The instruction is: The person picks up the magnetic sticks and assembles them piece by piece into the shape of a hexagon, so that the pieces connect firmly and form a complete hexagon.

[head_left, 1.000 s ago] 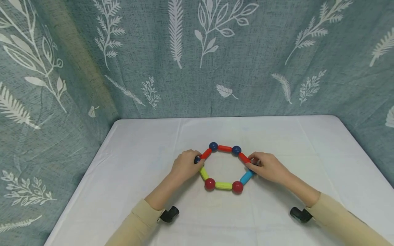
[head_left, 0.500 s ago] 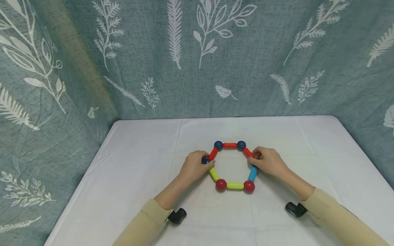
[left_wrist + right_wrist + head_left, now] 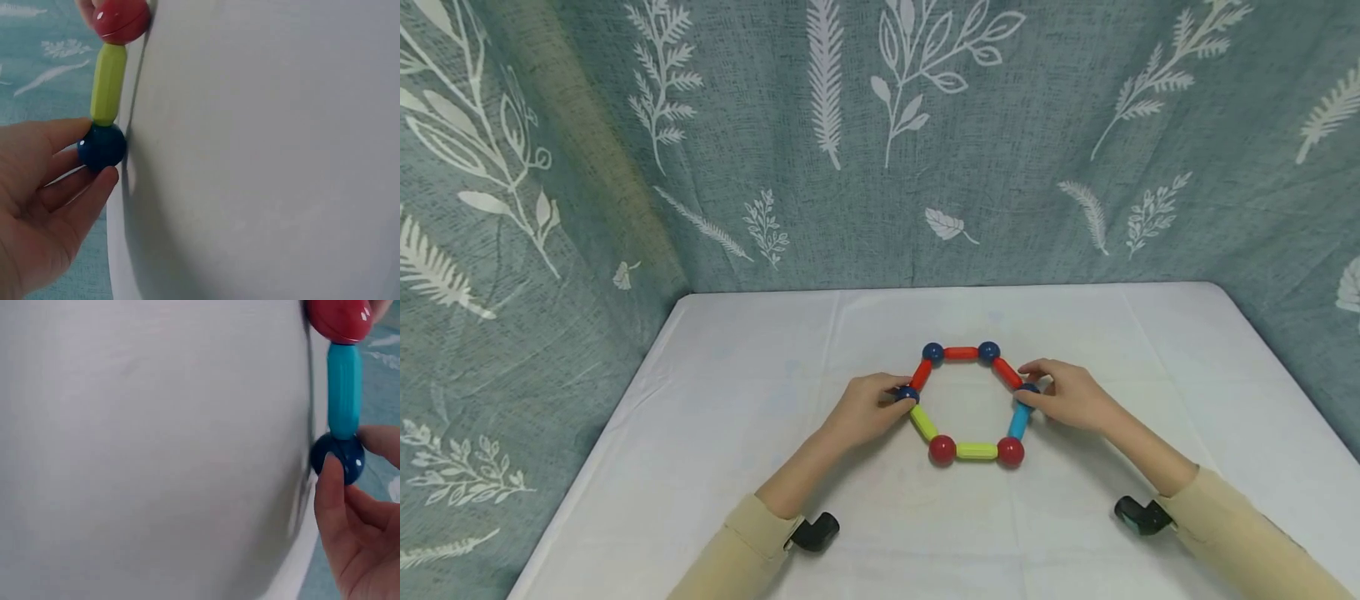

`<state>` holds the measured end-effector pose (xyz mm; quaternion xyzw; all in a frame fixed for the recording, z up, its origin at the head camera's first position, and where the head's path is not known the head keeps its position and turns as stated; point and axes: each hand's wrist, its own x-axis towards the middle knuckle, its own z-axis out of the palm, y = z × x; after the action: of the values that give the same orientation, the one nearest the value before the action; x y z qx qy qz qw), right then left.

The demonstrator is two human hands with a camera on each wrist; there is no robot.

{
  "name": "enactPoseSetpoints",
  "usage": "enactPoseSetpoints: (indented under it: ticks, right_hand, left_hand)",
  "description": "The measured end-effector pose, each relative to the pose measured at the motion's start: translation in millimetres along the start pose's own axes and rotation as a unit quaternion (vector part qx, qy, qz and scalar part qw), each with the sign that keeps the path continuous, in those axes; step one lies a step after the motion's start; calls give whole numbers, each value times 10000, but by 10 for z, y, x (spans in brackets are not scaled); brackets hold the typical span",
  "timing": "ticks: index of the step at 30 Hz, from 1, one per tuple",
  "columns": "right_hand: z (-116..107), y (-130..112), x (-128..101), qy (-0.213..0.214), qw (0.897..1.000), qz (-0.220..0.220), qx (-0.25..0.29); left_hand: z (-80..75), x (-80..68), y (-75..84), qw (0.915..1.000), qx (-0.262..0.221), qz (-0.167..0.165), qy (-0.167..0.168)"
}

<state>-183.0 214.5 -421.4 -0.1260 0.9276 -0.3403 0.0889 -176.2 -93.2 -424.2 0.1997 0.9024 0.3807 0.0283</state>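
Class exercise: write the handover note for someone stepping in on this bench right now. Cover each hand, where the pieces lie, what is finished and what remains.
Left hand: pinches the dark blue ball at the ring's left corner.
Right hand: pinches the dark blue ball at the right corner.
Pieces: a closed hexagon ring lies flat on the white table. Three red rods and two more blue balls form the far half; a yellow-green rod, a red ball, a second yellow-green rod, a second red ball and a cyan rod form the near half.
Done: all six sides are joined, with no gap visible.
Left: probably only evening out the shape and letting go.
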Motion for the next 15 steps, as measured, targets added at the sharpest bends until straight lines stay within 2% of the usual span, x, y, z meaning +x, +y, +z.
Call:
enactPoseSetpoints:
  ticks: [3, 6, 11, 13, 15]
  right_hand:
    - [17, 13, -24, -102, 9997, 99, 201]
    - [42, 16, -21, -87, 9990, 182, 386]
    - [71, 22, 31, 3, 9991, 179, 374]
    - [71, 15, 55, 109, 9998, 40, 172]
    - [64, 6, 77, 293, 9995, -121, -71]
  left_hand:
    - [1, -14, -29, 9996, -189, 215, -31]
    - [17, -4, -51, 9995, -213, 220, 8]
    - [27, 34, -78, 9998, -30, 163, 80]
    - [23, 49, -83, 9994, 155, 237, 218]
    - [16, 70, -93, 9974, 361, 329, 527]
